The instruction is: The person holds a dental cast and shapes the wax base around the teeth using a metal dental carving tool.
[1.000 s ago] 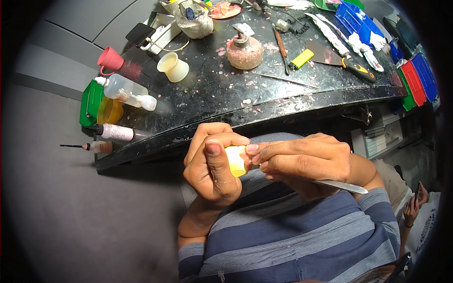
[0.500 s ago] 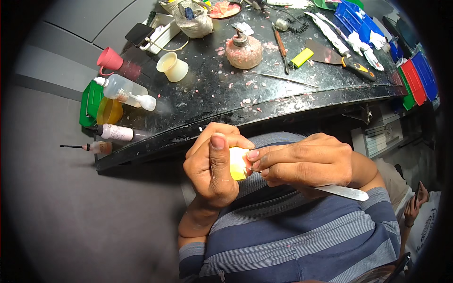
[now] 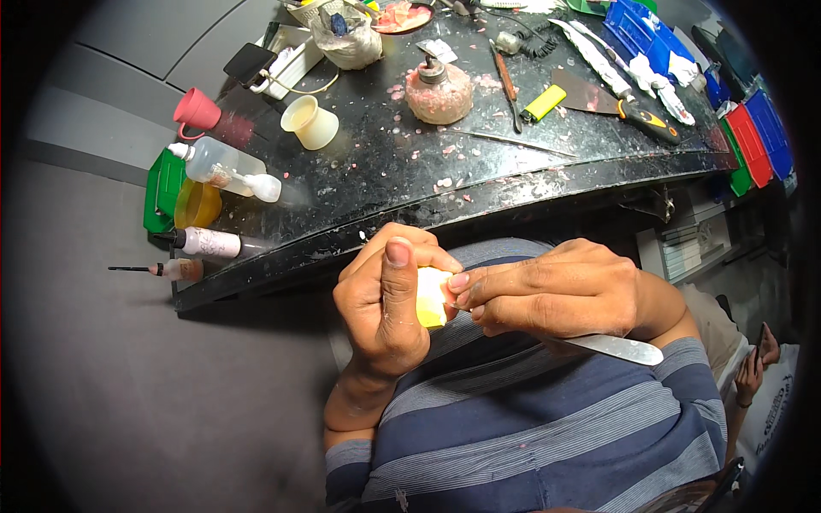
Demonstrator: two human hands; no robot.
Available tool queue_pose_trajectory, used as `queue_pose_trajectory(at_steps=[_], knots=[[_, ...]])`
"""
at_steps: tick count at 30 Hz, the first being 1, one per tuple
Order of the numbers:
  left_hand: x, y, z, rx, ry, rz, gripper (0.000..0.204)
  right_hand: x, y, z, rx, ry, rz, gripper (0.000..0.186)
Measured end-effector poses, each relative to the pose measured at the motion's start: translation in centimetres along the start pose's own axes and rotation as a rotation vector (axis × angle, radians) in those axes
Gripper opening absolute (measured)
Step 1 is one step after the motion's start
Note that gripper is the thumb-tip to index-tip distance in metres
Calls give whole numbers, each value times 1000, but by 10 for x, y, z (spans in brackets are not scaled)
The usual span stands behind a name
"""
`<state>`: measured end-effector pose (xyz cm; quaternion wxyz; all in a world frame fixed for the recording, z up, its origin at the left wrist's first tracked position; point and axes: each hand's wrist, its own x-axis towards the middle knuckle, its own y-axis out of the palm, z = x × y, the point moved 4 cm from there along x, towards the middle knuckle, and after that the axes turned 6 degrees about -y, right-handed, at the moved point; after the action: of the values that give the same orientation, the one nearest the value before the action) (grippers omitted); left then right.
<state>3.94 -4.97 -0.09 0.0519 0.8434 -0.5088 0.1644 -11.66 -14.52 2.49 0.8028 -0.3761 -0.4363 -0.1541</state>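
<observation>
**Tool rolls to show its flat end while the 2 hands stay on the piece**

The tool [image 3: 620, 348] now shows the broad face of its free end, which looked narrower 1 second ago. The left thumb also stands higher and straighter beside the piece [image 3: 432, 295]. Together these suggest a fresh working angle on the same small piece, not a new step.

The left hand [image 3: 380, 299] curls round the yellow, brightly lit piece, pinching it between thumb and fingers. The right hand [image 3: 564, 291] pinches the tool, its fingertips close against the piece's right side; the tool's front tip is hidden, so contact cannot be told. The piece is held off the tabletop [image 3: 368, 162], in front of its near edge.

Against the frame 0.5 seconds ago, little differs: the hands keep nearly the same pose, and the whole view slips slightly left. On the tabletop, the cup [image 3: 310, 124] toward the left edge, the pink-crusted jar [image 3: 438, 96] and the lighter [image 3: 544, 103] toward the far edge lie as they did.
</observation>
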Motion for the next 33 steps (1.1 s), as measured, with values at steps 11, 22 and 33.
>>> queue_pose_trajectory(at_steps=[11, 22, 33], knots=[[-1, 2, 0, -44, -142, 34, 61, 0, -4, 0, 9, 13, 43, 20], [1, 0, 4, -73, -170, 118, 57, -1, -4, 0, -6, 7, 52, 19], [-1, 2, -1, -58, -72, 72, 57, 1, 0, 2, 28, 108, -33, 20]])
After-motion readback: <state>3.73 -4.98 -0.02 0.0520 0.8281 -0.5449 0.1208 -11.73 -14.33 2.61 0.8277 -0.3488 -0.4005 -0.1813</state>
